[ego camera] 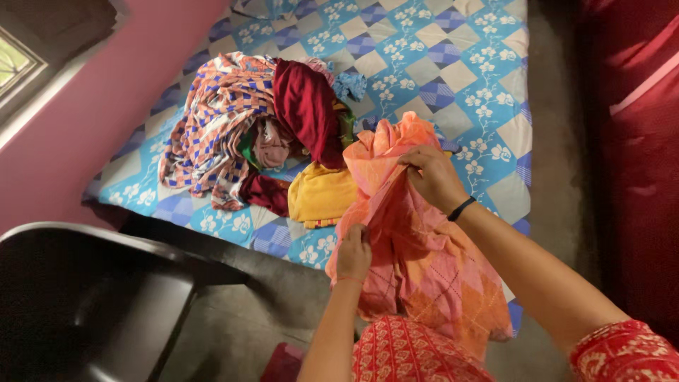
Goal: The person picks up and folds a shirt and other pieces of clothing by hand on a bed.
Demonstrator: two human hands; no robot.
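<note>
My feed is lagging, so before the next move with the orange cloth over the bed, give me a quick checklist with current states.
1. Left hand gripping the orange cloth at its lower edge: ok.
2. Right hand gripping the cloth near the top: ok.
3. Cloth hanging free of the pile of clothes: cannot tell, its upper part overlaps the yellow garment in view.
4. Bare patch of the blue checked bedsheet available beyond the pile: ok.
5. Black chair apart from the cloth: ok.
6. Cloth spread flat: not ok, it is bunched and creased.
</note>
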